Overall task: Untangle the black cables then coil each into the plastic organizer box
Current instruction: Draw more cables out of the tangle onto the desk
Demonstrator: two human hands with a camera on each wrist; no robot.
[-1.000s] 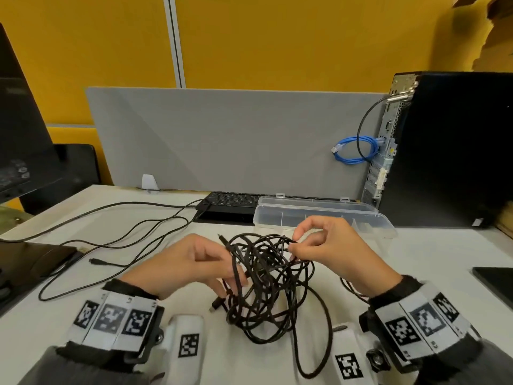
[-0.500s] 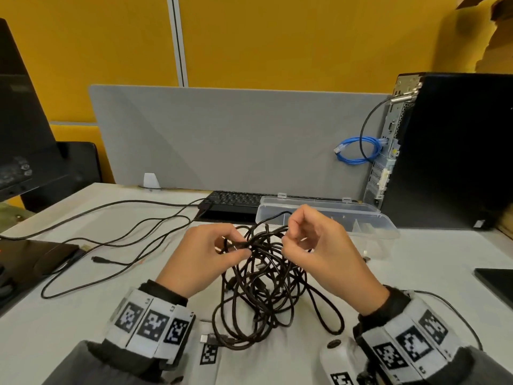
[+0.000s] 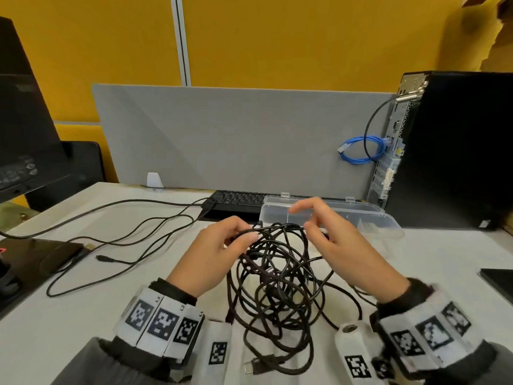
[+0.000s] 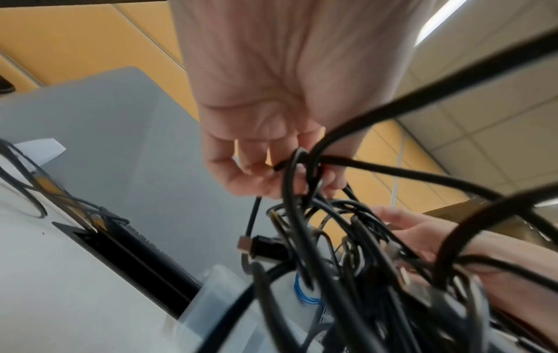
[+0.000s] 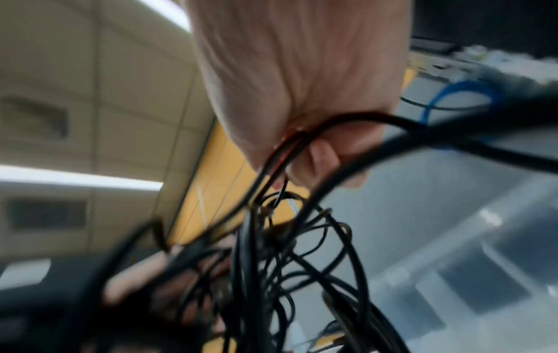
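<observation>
A tangle of black cables point(image 3: 277, 276) hangs between both hands above the white desk point(image 3: 83, 315), its lower loops and a USB plug point(image 3: 251, 368) lying on the surface. My left hand point(image 3: 241, 237) pinches strands at the tangle's top left; in the left wrist view its fingers point(image 4: 271, 172) curl round several strands. My right hand point(image 3: 308, 220) holds the top right, strands running under its curled fingers point(image 5: 320, 155), index finger raised. The clear plastic organizer box point(image 3: 374, 218) lies open just behind the hands.
A black keyboard point(image 3: 236, 200) sits behind the box against a grey divider. A black PC tower point(image 3: 455, 151) with a blue cable coil point(image 3: 361, 150) stands at the right. Thin black wires point(image 3: 125, 237) and a dark pad point(image 3: 36, 254) lie left; a monitor point(image 3: 22, 120) is beyond.
Both hands have risen and lifted the tangle's top off the desk. The left hand moved from the tangle's side to its top. The right hand drew slightly right, spreading the loops.
</observation>
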